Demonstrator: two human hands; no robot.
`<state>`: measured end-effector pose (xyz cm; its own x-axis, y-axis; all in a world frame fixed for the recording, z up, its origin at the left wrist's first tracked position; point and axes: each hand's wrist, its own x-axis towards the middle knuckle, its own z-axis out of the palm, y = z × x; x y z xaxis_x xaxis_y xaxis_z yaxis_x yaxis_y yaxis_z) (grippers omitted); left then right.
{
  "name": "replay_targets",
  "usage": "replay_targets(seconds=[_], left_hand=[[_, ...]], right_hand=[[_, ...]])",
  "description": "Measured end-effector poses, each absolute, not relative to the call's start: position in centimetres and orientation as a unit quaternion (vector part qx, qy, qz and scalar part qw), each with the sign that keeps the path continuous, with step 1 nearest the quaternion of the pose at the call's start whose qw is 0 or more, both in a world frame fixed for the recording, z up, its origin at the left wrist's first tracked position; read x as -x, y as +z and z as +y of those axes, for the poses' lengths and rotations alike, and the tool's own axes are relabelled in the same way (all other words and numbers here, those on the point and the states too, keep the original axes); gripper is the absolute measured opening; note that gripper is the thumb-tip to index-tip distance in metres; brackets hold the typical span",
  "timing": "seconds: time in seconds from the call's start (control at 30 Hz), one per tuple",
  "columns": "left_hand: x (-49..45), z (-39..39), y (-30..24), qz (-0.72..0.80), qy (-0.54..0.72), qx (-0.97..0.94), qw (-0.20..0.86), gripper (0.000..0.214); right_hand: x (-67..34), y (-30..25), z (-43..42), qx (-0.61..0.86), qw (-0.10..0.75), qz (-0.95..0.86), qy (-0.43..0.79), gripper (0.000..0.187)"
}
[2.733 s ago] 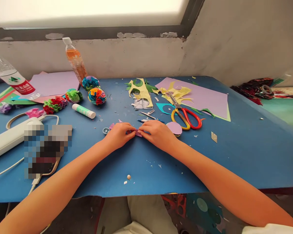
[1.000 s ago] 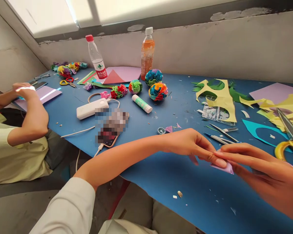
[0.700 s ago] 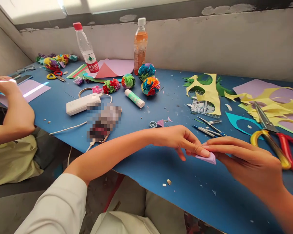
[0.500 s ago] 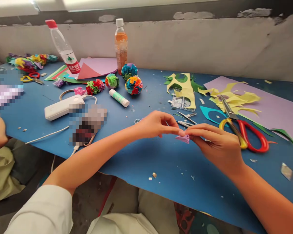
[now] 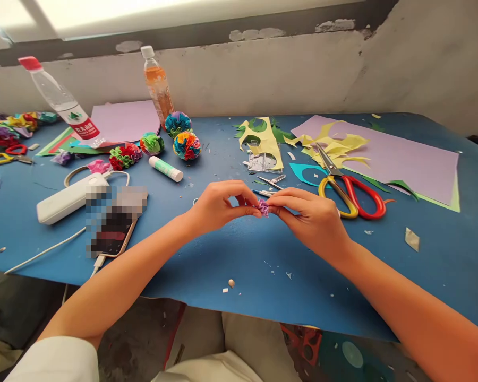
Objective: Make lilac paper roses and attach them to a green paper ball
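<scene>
My left hand [image 5: 219, 204] and my right hand [image 5: 308, 217] meet above the blue table [image 5: 231, 254], fingertips pinched together on a small crumpled purple paper piece [image 5: 262, 207]. Both hands are closed on it from either side, held just off the table top. Most of the paper is hidden by my fingers.
Red and yellow scissors [image 5: 348, 188] lie on yellow scraps and a lilac sheet [image 5: 398, 159] to the right. A glue stick [image 5: 166, 168], paper flower balls [image 5: 186, 145], two bottles [image 5: 156, 82], a white power bank [image 5: 69, 197] and a phone [image 5: 111, 223] lie left.
My view has swung back to the right and the person at the left has dropped out of sight. The flat purple piece now looks bunched up between my fingertips.
</scene>
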<state>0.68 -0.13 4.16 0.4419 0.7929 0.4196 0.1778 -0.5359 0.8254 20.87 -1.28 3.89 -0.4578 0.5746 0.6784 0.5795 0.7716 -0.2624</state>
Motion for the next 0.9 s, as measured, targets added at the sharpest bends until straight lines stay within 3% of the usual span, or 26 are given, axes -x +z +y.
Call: replay_targets(seconds=[0.2, 0.43, 0.9], left_hand=[[-0.76, -0.12, 4.09, 0.305, 0.432, -0.763, 0.372, 0.010], [-0.67, -0.05, 4.07, 0.361, 0.401, -0.709, 0.455, 0.027], [-0.67, -0.24, 4.27, 0.367, 0.382, -0.724, 0.442, 0.016]], right_hand=[[-20.89, 3.88, -1.55, 0.340, 0.391, -0.854, -0.046, 0.011], [-20.97, 3.97, -1.67, 0.343, 0.391, -0.853, -0.049, 0.012], [-21.07, 3.99, -1.67, 0.326, 0.388, -0.861, -0.043, 0.013]])
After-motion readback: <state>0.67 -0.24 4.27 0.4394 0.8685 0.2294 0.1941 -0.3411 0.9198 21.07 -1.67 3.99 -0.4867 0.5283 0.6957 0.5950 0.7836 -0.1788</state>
